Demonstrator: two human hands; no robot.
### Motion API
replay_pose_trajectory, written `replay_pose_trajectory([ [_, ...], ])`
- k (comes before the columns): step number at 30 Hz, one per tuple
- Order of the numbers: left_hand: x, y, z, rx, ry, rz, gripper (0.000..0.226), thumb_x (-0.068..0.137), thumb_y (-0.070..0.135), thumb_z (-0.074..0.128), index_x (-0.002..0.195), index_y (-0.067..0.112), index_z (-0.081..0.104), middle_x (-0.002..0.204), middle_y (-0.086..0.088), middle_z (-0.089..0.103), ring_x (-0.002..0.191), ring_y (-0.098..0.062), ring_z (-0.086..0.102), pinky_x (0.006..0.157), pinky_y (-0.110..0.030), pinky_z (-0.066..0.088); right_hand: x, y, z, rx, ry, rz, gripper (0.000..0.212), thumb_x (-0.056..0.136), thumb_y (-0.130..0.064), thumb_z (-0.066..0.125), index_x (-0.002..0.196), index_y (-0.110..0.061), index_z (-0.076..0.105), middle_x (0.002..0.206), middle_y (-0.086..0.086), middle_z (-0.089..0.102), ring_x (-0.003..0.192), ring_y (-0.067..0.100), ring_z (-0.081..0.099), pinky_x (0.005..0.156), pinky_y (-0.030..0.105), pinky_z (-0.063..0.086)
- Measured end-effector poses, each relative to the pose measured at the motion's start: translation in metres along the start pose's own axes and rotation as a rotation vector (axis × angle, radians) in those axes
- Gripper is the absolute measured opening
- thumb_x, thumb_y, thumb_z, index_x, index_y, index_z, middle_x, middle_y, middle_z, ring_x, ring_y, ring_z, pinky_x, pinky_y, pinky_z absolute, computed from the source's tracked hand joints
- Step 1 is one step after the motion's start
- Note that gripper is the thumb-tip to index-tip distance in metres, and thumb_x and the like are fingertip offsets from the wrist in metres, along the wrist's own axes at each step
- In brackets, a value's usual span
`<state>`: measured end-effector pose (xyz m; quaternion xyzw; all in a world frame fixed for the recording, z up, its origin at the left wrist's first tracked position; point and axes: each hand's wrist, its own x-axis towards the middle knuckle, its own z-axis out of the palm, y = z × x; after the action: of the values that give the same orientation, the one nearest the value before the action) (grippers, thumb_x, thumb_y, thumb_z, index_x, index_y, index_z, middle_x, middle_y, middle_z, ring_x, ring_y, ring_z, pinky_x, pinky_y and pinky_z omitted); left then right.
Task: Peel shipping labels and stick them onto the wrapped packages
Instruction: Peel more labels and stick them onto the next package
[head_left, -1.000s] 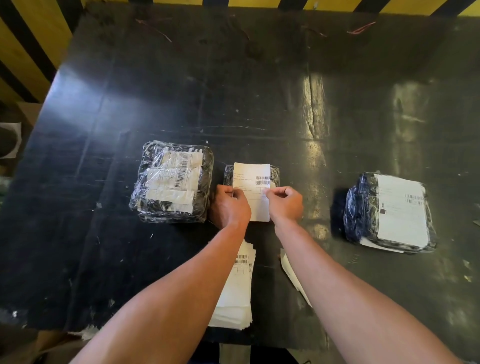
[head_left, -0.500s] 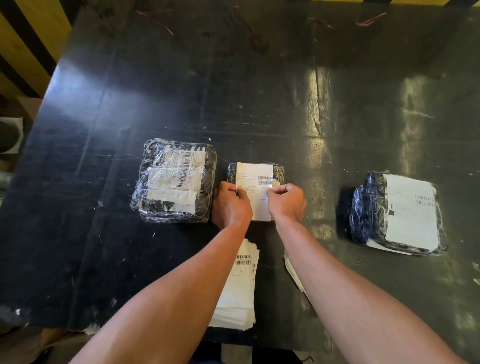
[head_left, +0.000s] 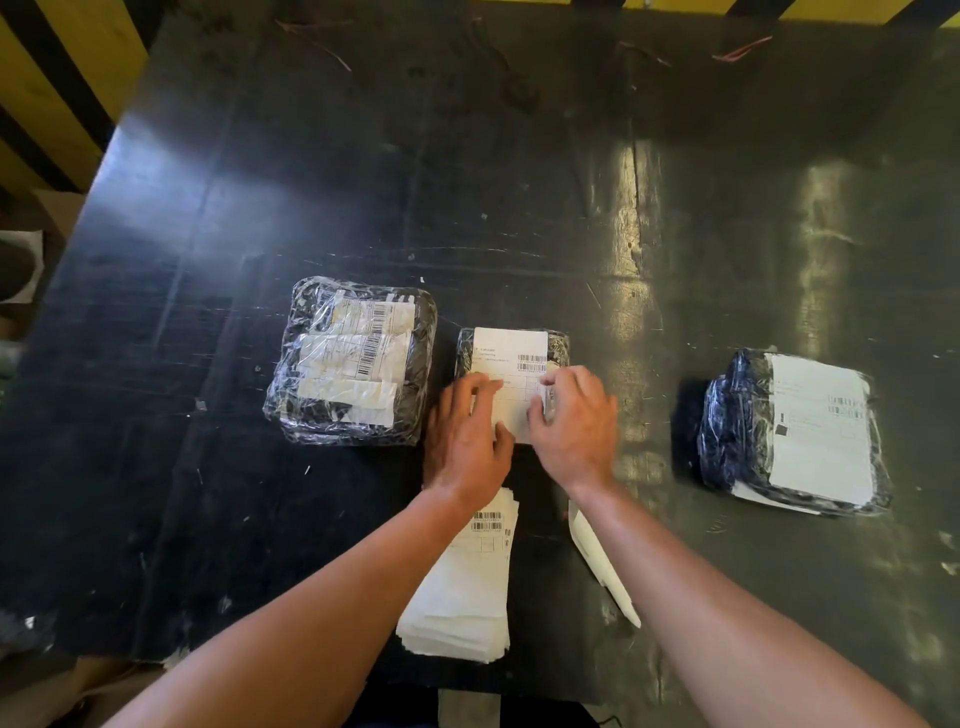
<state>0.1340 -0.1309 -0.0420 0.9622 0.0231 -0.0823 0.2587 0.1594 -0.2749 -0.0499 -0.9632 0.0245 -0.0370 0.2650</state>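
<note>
A small wrapped package lies at the table's middle with a white shipping label laid over it. My left hand rests flat on the label's lower left part, fingers straight. My right hand is at the label's right edge, and a bit of that edge curls up between its thumb and forefinger. A stack of labels lies under my left forearm. A larger wrapped package sits to the left, and another package bearing a white label sits to the right.
The black table is scuffed and shiny. A loose white backing sheet lies under my right forearm. Yellow and black striped walls border the far and left sides. The table's near edge runs just below the label stack.
The label has come down onto the small package. My left hand has gone from pinching the label to lying flat on it, and my right hand has spread at its right edge.
</note>
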Motion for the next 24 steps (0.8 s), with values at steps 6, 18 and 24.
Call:
replay_pose_trajectory([
  [6, -0.006, -0.027, 0.000, 0.146, -0.262, 0.135, 0.078, 0.107, 0.033, 0.041, 0.168, 0.023, -0.008, 0.174, 0.008, -0.024, 0.158, -0.007, -0.026, 0.133, -0.041, -0.002, -0.018, 0.014, 0.000, -0.151, -0.348, -0.285, 0.060, 0.106, -0.034, 0.044, 0.162, -0.014, 0.034, 0.173, 0.003, 0.025, 0.162, 0.023, 0.015, 0.129, 0.050, 0.013],
  [18, -0.003, -0.025, -0.008, 0.107, -0.357, 0.101, 0.084, 0.105, 0.033, 0.046, 0.167, 0.026, -0.010, 0.173, 0.012, -0.025, 0.157, -0.005, -0.027, 0.133, -0.042, 0.001, 0.052, -0.007, 0.002, -0.353, -0.505, -0.103, 0.069, 0.109, -0.042, 0.025, 0.168, -0.017, -0.003, 0.177, -0.001, -0.006, 0.163, 0.019, -0.008, 0.128, 0.061, -0.009],
  [24, -0.002, -0.023, -0.013, 0.077, -0.387, 0.076, 0.090, 0.104, 0.034, 0.053, 0.168, 0.026, -0.010, 0.172, 0.012, -0.026, 0.156, -0.006, -0.028, 0.133, -0.040, -0.001, 0.046, -0.009, -0.001, -0.327, -0.492, -0.187, 0.069, 0.108, -0.041, 0.033, 0.168, -0.021, 0.005, 0.176, -0.005, -0.006, 0.162, 0.023, -0.010, 0.125, 0.059, -0.011],
])
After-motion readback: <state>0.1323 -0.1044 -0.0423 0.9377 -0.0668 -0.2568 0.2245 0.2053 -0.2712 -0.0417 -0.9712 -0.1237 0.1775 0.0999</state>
